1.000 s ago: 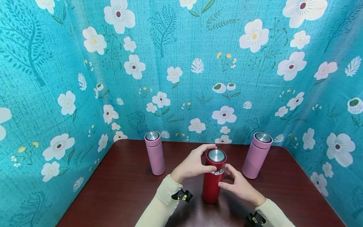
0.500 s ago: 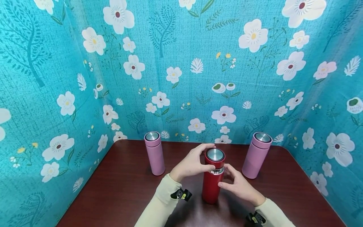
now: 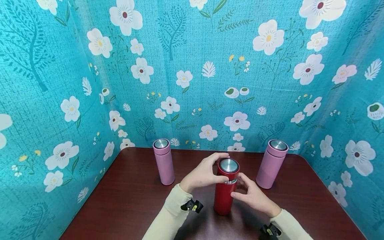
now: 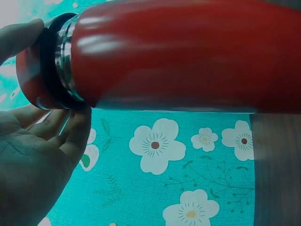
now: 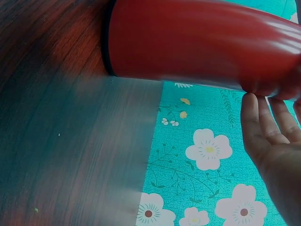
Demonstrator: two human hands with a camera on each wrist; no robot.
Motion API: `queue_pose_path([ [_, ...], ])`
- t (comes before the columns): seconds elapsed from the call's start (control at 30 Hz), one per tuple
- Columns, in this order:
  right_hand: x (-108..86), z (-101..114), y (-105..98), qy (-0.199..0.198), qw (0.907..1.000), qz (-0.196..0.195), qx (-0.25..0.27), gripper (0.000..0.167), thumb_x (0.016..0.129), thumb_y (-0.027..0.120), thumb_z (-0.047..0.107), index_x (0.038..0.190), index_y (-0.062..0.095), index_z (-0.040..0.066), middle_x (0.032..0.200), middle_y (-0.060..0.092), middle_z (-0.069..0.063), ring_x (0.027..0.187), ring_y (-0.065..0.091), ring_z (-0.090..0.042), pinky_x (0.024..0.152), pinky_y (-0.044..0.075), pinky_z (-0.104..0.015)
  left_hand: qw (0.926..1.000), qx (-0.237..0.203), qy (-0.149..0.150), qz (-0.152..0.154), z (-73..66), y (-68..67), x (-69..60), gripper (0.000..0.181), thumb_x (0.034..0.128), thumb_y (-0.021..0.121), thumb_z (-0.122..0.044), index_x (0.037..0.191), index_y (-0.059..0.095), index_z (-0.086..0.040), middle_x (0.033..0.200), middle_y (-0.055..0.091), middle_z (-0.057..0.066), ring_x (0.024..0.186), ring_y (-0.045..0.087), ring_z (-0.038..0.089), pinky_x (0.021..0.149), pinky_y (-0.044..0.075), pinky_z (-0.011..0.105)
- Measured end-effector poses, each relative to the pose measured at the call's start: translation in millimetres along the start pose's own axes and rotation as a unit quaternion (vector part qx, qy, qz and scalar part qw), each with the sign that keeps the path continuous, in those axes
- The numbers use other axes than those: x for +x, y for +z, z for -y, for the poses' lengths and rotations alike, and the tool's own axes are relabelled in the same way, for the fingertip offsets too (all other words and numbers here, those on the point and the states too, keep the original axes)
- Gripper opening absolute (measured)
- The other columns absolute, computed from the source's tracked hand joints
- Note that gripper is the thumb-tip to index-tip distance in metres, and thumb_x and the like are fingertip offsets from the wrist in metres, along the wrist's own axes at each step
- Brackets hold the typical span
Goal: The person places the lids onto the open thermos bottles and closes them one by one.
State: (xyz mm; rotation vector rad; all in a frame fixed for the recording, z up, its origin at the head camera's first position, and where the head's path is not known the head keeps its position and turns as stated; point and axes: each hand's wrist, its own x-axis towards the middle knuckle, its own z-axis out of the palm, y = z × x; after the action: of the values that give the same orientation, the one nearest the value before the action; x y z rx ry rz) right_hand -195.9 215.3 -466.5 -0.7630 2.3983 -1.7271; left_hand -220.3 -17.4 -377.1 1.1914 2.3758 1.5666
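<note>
The red thermos flask point(image 3: 223, 199) is supported upright on the surface point(image 3: 120, 200); its lid point(image 3: 229, 166) is gripped by the left hand point(image 3: 204, 174), its body by the right hand point(image 3: 255, 197), with the metal neck point(image 4: 67, 61) exposed between.

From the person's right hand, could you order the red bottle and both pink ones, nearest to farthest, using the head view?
1. Red bottle: touching the right hand, centre front.
2. Right pink bottle: behind the right hand.
3. Left pink bottle: leftward, past the left hand.
</note>
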Motion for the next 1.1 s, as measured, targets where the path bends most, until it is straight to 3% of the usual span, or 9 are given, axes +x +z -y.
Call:
queue_pose_path([
  [0.33,0.0,-1,-2,-0.043,0.999,0.009,-0.01,0.056,0.088,0.066,0.011,0.137,0.038,0.013,0.127,0.055,-0.011,0.109,0.056,-0.021,0.083,0.051,-0.036,1.0,-0.004,-0.004,0.0,8.5,5.3,-3.8,0.071,0.076,0.076,-0.02,0.138,0.042,-0.019,0.13,0.05,-0.005,0.113,0.049,0.008,0.086,0.048,0.025],
  [0.53,-1.1,2,-1,-0.038,0.9993,0.007,-0.005,0.057,0.087,0.066,0.01,0.137,0.039,0.015,0.128,0.055,-0.009,0.11,0.055,-0.02,0.084,0.051,-0.039,0.9999,-0.013,-0.001,-0.006,11.6,7.2,-5.6,0.07,0.077,0.075,-0.02,0.138,0.042,-0.021,0.13,0.05,-0.007,0.113,0.049,0.008,0.088,0.047,0.026],
  [0.87,-0.6,-3,-1,-0.028,0.9995,-0.001,-0.013,0.056,0.086,0.068,0.011,0.135,0.041,0.016,0.125,0.057,-0.008,0.108,0.057,-0.021,0.083,0.051,-0.035,0.9959,-0.023,-0.062,-0.062,16.7,15.6,-8.9,0.069,0.0748,0.079,-0.03,0.134,0.046,-0.021,0.123,0.053,-0.008,0.105,0.052,0.009,0.08,0.05,0.025],
  [1.1,0.2,-4,0,-0.02,0.9997,-0.008,-0.013,0.056,0.086,0.068,0.013,0.135,0.042,0.018,0.124,0.058,-0.005,0.107,0.057,-0.022,0.083,0.051,-0.035,0.9954,-0.025,-0.058,-0.072,19.1,18.1,-8.6,0.061,0.0751,0.079,-0.03,0.127,0.049,-0.023,0.116,0.054,-0.011,0.103,0.053,0.009,0.079,0.051,0.025],
])
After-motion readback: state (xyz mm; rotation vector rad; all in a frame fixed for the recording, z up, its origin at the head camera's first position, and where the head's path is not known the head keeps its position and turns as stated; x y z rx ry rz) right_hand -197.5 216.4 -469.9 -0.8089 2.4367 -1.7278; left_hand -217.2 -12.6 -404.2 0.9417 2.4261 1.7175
